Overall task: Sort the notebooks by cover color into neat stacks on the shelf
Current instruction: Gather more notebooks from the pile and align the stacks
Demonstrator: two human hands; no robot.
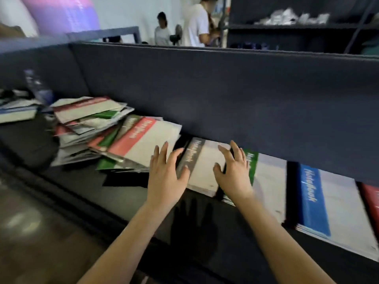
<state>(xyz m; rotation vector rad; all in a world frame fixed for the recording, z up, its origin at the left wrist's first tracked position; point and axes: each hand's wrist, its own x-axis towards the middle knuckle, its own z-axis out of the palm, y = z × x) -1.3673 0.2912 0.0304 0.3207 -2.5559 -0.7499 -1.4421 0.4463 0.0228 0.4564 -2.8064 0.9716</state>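
Notebooks (pixel 202 163) show white covers, coloured spine bands.

I am standing in what looks like a stockroom or shop storage area. In front of me runs a long dark shelf (pixel 215 222) with a dark board (pixel 225 95) over it. On the shelf lie many notebooks of one make, a loose mixed heap (pixel 106 132) to the left of the grey-banded stack (pixel 202 165) and sorted stacks, green (pixel 264 177) and blue (pixel 328 206), to its right. Behind the board stands dark metal racking (pixel 297 27) carrying pale packaged goods (pixel 291 16). Left of that racking two people in white shirts (pixel 184 25) stand by a fan (pixel 177 34), before a plain pale wall.
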